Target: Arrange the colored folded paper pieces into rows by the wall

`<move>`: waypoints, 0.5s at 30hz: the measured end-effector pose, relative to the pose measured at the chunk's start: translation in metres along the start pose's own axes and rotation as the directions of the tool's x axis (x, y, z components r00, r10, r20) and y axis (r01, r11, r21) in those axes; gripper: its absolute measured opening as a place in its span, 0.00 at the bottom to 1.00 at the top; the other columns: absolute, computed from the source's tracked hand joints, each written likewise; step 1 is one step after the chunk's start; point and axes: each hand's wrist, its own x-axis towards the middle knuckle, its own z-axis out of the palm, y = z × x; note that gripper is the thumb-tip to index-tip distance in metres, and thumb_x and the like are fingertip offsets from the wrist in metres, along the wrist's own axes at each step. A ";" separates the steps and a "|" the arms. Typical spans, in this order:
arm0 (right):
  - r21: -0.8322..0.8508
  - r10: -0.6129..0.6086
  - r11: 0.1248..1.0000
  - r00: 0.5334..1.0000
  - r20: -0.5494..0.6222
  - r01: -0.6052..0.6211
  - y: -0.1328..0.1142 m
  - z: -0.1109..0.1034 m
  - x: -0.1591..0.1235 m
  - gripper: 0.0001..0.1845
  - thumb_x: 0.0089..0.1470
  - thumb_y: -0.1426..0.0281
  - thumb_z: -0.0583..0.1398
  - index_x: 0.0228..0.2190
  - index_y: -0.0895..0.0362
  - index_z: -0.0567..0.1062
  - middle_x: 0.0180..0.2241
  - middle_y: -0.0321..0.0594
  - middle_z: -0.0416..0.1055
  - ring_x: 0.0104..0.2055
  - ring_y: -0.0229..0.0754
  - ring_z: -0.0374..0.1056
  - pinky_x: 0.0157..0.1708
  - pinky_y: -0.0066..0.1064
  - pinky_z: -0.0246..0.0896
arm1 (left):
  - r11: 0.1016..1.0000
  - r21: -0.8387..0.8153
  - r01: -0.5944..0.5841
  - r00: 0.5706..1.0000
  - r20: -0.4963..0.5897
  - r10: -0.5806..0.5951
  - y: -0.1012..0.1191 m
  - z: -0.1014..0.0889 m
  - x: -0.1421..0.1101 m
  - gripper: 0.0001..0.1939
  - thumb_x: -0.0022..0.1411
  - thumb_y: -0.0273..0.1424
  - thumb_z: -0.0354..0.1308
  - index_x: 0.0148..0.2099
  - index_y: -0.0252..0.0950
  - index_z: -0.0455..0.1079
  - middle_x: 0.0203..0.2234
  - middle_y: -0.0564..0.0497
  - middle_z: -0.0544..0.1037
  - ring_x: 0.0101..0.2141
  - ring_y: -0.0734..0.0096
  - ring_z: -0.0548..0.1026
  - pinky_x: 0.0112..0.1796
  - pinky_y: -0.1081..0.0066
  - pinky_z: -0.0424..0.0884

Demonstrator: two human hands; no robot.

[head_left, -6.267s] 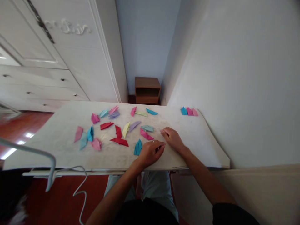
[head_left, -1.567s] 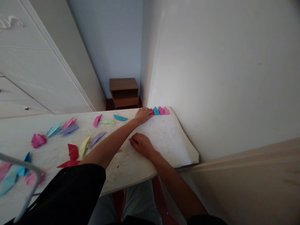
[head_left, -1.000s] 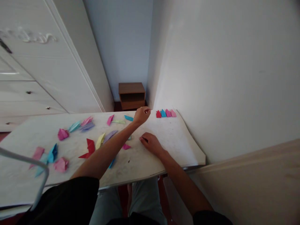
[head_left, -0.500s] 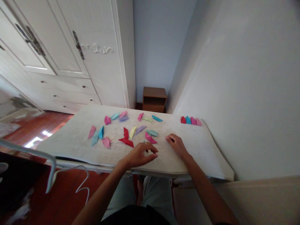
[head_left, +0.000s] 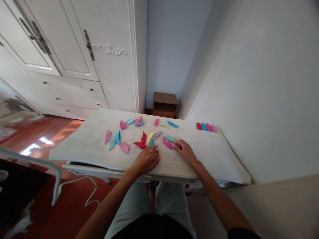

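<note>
One magenta folded paper (head_left: pixel 168 143) is lying left of the right hand (head_left: pixel 184 152), at its grip; whether that is clamping on it, I cannot tell. The left hand (head_left: pixel 146 160) is resting just nearside of a blue paper (head_left: pixel 152 143), its grip unclear too. The tabletop (head_left: pixel 206 159) is stretching right toward the wall (head_left: pixel 261 83), four folded papers (head_left: pixel 204 126) lining its far right edge.

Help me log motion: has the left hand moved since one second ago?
Yes: the left hand moved leftward and toward the near edge of the table.
</note>
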 end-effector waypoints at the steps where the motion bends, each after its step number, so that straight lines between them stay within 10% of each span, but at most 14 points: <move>1: -0.005 -0.003 1.000 1.000 0.012 0.003 -0.004 0.003 0.002 0.10 0.59 0.64 0.57 0.35 0.57 0.75 0.34 0.40 0.72 0.32 0.40 0.66 0.35 0.31 0.60 | 1.000 0.001 0.002 1.000 -0.026 -0.002 0.000 -0.002 -0.002 0.08 0.66 0.28 0.53 0.41 0.36 0.74 0.40 0.45 0.79 0.54 0.59 0.72 0.54 0.58 0.68; 9: -0.060 -0.044 0.997 0.998 0.055 0.047 -0.033 0.027 0.022 0.08 0.59 0.66 0.58 0.35 0.57 0.76 0.33 0.39 0.70 0.32 0.39 0.64 0.35 0.30 0.60 | 0.989 -0.048 0.141 0.989 -0.037 -0.143 0.003 -0.018 -0.023 0.11 0.65 0.31 0.52 0.34 0.35 0.74 0.22 0.50 0.74 0.27 0.70 0.71 0.32 0.70 0.67; 15: 0.010 -0.086 0.996 0.995 0.055 0.085 -0.044 0.041 0.034 0.08 0.60 0.67 0.57 0.35 0.57 0.76 0.33 0.39 0.71 0.31 0.39 0.65 0.34 0.30 0.60 | 0.940 -0.226 0.257 0.963 -0.015 -0.268 0.000 -0.020 -0.026 0.12 0.64 0.32 0.53 0.32 0.34 0.74 0.24 0.49 0.76 0.27 0.71 0.72 0.31 0.73 0.65</move>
